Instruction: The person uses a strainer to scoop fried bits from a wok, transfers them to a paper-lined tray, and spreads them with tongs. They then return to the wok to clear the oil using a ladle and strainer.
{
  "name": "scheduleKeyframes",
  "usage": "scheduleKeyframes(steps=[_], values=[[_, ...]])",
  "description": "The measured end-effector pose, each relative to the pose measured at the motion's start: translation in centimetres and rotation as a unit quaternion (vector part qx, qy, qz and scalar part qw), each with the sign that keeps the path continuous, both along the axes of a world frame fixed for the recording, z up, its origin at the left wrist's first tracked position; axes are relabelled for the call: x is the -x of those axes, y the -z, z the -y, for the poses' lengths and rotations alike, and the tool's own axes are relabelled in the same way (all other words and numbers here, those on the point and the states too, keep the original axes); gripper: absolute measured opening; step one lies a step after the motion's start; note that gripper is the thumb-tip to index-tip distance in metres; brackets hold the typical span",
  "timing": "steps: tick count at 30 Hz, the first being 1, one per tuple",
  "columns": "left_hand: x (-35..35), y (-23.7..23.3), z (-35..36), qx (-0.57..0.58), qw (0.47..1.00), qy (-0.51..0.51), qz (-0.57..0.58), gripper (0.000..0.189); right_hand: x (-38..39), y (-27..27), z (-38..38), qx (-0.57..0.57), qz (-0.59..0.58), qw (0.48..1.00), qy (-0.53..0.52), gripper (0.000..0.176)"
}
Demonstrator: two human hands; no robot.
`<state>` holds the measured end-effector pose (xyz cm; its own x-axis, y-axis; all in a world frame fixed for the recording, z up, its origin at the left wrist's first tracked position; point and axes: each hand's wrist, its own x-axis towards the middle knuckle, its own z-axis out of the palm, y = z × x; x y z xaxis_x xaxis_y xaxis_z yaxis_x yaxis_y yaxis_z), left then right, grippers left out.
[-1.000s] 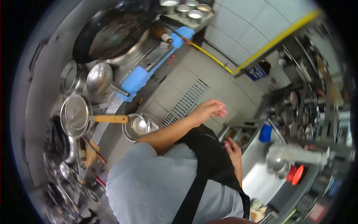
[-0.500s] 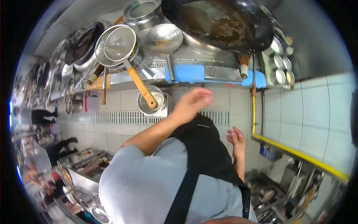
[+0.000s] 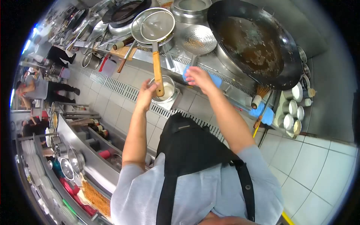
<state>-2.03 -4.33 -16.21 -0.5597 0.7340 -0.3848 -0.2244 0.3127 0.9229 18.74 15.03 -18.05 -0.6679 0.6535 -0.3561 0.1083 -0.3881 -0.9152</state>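
Observation:
My left hand (image 3: 145, 96) is open, its thumb side right at the wooden handle of a mesh strainer (image 3: 158, 26). The strainer's basket rests on the stove edge, and its handle juts out over a metal pot (image 3: 169, 90) with whitish contents. My right hand (image 3: 199, 80) reaches up with loosely bent, parted fingers. It overlaps the lower handle of a perforated ladle (image 3: 198, 39) and a blue cloth (image 3: 213, 78) on the stove's front rail. Crumbs lie in the ladle's bowl.
A large black wok (image 3: 275, 69) of dark oil sits at back right, with a bamboo brush (image 3: 258, 98) below it. Seasoning cups (image 3: 290, 108) stand on the right. A steel counter (image 3: 84, 150) runs along the left, and two people (image 3: 48, 88) stand far left.
My left hand has moved left to the strainer's handle. My right hand has come up from my side to the ladle's handle. The view has turned, showing more of the left counter.

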Motion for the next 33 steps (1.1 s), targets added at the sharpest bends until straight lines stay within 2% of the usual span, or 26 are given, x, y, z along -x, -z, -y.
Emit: scheduleKeyframes(steps=[2,4,5,7,8,9,10,12,14,15,17,18,19,20,21,22,23,24,25,26,27,28,29,30,32,33], values=[[0.1,0.6,-0.7,-0.082,0.979,0.046,0.182,0.064,4.9,-0.5,-0.2,-0.050,0.073,0.995,0.042,0.064],[0.2,0.8,-0.9,-0.106,0.972,0.032,0.207,0.046,8.2,-1.2,0.2,-0.031,0.085,0.994,0.055,0.063],[0.8,0.9,-0.7,-0.100,0.971,0.049,0.212,0.046,10.4,1.5,-0.4,0.015,0.081,0.995,0.049,0.060],[2.6,0.4,0.7,-0.087,0.983,0.047,0.157,0.031,13.2,3.3,0.0,-0.054,0.065,0.996,0.005,0.052],[2.9,-0.5,1.3,-0.081,0.984,0.014,0.158,0.022,14.6,3.3,0.7,-0.085,0.092,0.992,-0.020,0.051],[4.2,-0.4,2.1,-0.060,0.989,0.019,0.137,0.024,16.3,5.1,1.1,-0.080,0.073,0.993,-0.038,0.053],[5.1,-0.3,2.8,-0.054,0.990,0.021,0.130,0.026,16.3,3.9,2.3,-0.024,0.043,0.998,-0.041,0.054],[6.3,-1.6,3.6,-0.038,0.991,0.037,0.121,0.031,15.5,2.6,3.4,-0.037,0.043,0.995,-0.079,0.058],[7.9,-1.6,4.4,-0.044,0.986,0.080,0.139,0.031,12.6,1.3,4.1,-0.163,0.069,0.979,-0.105,0.057],[8.7,-1.6,4.8,-0.030,0.986,0.088,0.134,0.032,11.1,4.6,4.3,-0.261,0.018,0.963,-0.060,0.059],[9.3,-1.5,4.6,-0.026,0.986,0.099,0.133,0.033,2.9,2.1,5.7,-0.330,0.017,0.943,-0.046,0.051],[9.7,-2.1,4.9,-0.010,0.985,0.118,0.127,0.038,-1.3,0.6,6.8,-0.213,0.016,0.976,-0.048,0.042],[9.9,-2.4,4.9,0.004,0.984,0.132,0.120,0.043,-5.7,-0.2,8.1,-0.100,-0.011,0.995,0.008,0.034],[9.8,-2.5,4.7,0.000,0.985,0.127,0.120,0.043,-10.2,0.0,9.2,-0.048,-0.014,0.995,0.085,0.028],[10.1,-2.8,4.6,0.028,0.989,0.116,0.092,0.050,-14.3,-0.8,10.2,-0.050,0.003,0.978,0.203,0.025],[10.5,-3.0,4.5,0.057,0.991,0.106,0.063,0.059,-18.6,0.6,10.6,-0.103,0.043,0.942,0.316,0.022],[11.9,-1.9,4.9,0.101,0.989,0.068,-0.087,0.069,-22.4,0.2,10.5,-0.141,0.165,0.893,0.393,0.019],[12.6,-2.7,4.1,0.074,0.977,0.063,-0.189,0.069,-28.2,4.9,9.7,-0.249,0.262,0.814,0.454,0.023],[12.8,-4.5,3.1,0.048,0.954,0.057,-0.289,0.068,-33.1,7.9,8.7,-0.241,0.301,0.778,0.496,0.032],[12.5,-8.3,1.6,0.020,0.939,0.030,-0.342,0.064,-36.7,9.9,7.9,-0.232,0.339,0.738,0.536,0.040],[11.7,-12.7,-0.2,-0.068,0.916,0.033,-0.395,0.057,-38.9,10.9,7.5,-0.236,0.337,0.743,0.528,0.040],[10.8,-17.4,-1.6,-0.111,0.890,0.012,-0.443,0.052,-40.8,11.6,6.7,-0.240,0.423,0.712,0.506,0.050],[9.1,-21.8,-2.7,-0.186,0.817,-0.037,-0.544,0.046,-41.9,12.5,5.5,-0.244,0.504,0.674,0.482,0.060],[7.0,-26.7,-3.5,-0.164,0.709,-0.085,-0.680,0.050,-42.5,14.1,4.6,-0.254,0.498,0.680,0.475,0.060],[2.5,-33.8,-3.6,-0.255,0.543,-0.143,-0.787,0.050,-43.6,16.6,3.6,-0.237,0.534,0.678,0.447,0.071],[-0.1,-35.7,-3.5,-0.307,0.469,-0.149,-0.815,0.050,-43.3,15.8,3.6,-0.213,0.547,0.698,0.410,0.065]])
